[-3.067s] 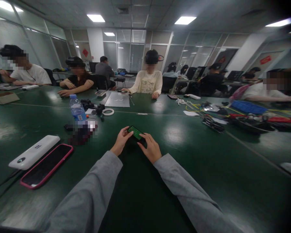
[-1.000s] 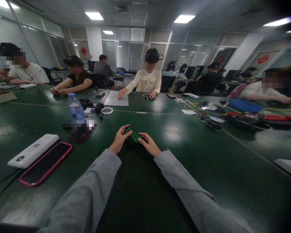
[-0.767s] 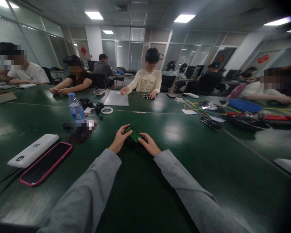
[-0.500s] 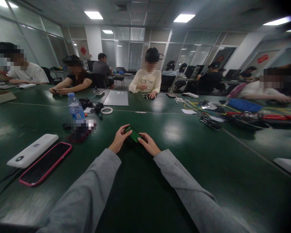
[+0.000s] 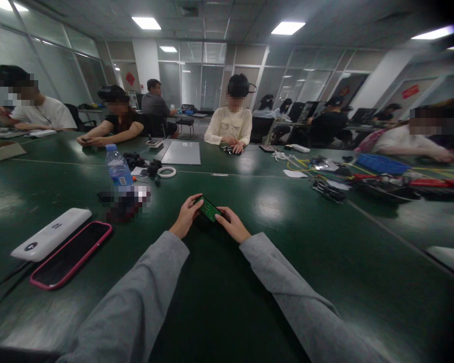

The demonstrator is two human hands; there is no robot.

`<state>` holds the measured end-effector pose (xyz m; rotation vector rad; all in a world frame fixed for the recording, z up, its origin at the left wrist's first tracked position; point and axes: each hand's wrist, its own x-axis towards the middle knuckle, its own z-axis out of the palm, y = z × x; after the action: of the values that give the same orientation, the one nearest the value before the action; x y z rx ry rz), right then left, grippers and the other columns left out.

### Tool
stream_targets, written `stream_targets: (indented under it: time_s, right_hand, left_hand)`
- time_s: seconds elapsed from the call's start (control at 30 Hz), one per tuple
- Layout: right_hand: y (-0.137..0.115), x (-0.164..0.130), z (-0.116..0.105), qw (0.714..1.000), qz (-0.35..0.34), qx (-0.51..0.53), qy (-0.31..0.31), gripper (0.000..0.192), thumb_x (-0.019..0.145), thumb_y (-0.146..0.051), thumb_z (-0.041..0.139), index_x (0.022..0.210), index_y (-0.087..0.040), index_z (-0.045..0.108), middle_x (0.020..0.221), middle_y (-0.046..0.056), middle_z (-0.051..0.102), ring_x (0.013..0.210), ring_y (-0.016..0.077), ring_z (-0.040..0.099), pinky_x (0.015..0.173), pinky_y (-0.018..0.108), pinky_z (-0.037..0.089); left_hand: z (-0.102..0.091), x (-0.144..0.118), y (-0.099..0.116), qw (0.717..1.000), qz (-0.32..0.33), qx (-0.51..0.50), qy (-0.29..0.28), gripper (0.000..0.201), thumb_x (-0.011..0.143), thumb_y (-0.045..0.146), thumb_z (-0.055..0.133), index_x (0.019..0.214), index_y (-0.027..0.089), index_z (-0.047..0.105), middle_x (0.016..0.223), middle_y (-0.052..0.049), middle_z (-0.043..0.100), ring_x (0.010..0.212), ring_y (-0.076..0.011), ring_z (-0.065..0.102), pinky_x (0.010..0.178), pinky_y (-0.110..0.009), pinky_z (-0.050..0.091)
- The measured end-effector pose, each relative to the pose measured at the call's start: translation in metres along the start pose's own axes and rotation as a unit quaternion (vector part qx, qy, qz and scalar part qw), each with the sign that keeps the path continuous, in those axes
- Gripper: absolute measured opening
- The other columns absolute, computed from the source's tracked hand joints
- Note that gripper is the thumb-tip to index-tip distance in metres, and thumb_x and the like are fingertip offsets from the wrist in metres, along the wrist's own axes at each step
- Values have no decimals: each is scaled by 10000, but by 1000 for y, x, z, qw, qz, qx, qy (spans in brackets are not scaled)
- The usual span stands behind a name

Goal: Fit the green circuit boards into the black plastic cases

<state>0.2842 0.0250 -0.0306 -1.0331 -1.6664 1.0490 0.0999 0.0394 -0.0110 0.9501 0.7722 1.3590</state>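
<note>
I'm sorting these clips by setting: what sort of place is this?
Probably an office-like electronics workroom: long shared dark green table, glass partition walls, cables and tools beside a blue plastic tray. Both hands, left hand and right hand, hold a small green circuit board.

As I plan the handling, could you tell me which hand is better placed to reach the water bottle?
Probably the left hand: the water bottle stands on its side of the table. The right hand would have to cross over the green board both hold.

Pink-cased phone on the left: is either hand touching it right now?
No, the pink-cased phone lies alone beside the white power bank, while the left hand and right hand both hold the small green board.
</note>
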Motion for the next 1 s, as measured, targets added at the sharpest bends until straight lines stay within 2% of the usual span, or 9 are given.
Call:
stream_targets:
  time_s: [0.6, 1.0]
  right_hand:
    - [-4, -1, 2, 1000, -1, 3, 8, 412, 789, -451, 593, 1106, -195, 531, 1083, 54, 600, 1007, 171, 575, 934, 353, 446]
    - [-4, -1, 2, 1000, -2, 6, 6, 401, 789, -440, 594, 1099, -194, 527, 1077, 55, 598, 1009, 171, 576, 921, 342, 450]
  left_hand:
    - [-2, 2, -5, 999, 19, 26, -2, 423, 714, 288, 703, 1112, 212, 580, 1000, -47, 615, 879, -132, 596, 788, -266, 484]
    - [-2, 1, -5, 999, 26, 44, 3, 459, 694, 293, 717, 1123, 209, 576, 1009, -61, 616, 897, -155, 595, 821, -312, 488]
